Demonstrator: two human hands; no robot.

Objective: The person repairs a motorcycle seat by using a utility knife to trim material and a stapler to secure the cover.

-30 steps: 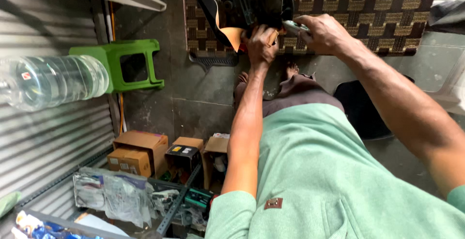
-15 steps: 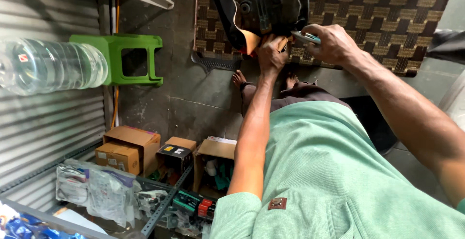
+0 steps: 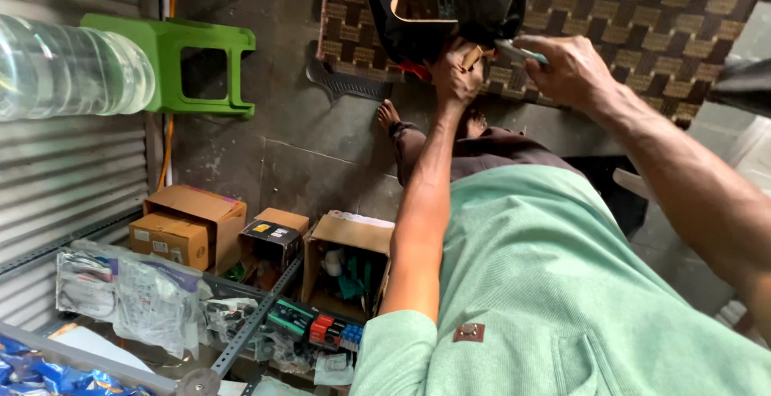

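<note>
A black plastic vehicle panel (image 3: 450, 2) with an orange-tan inner edge lies on a brown woven mat (image 3: 642, 18). My left hand (image 3: 454, 79) is closed at the panel's lower edge, pinching a small tan piece against it. Just to its right, my right hand (image 3: 566, 67) grips a slim tool with a pale teal handle (image 3: 520, 51), its tip pointing at the same spot. My bare feet (image 3: 388, 113) rest on the concrete floor below the panel. My green shirt fills the lower right.
A green plastic stool (image 3: 173, 63) and a clear water bottle (image 3: 72, 67) are at the left by a corrugated shutter. Cardboard boxes (image 3: 189, 223), bagged parts (image 3: 136, 295) and small packets sit on a metal rack. A black toothed strip (image 3: 345, 83) lies beside the mat.
Both hands stay at the panel's lower edge. The view has shifted a little, so the hands and panel sit slightly further right.
</note>
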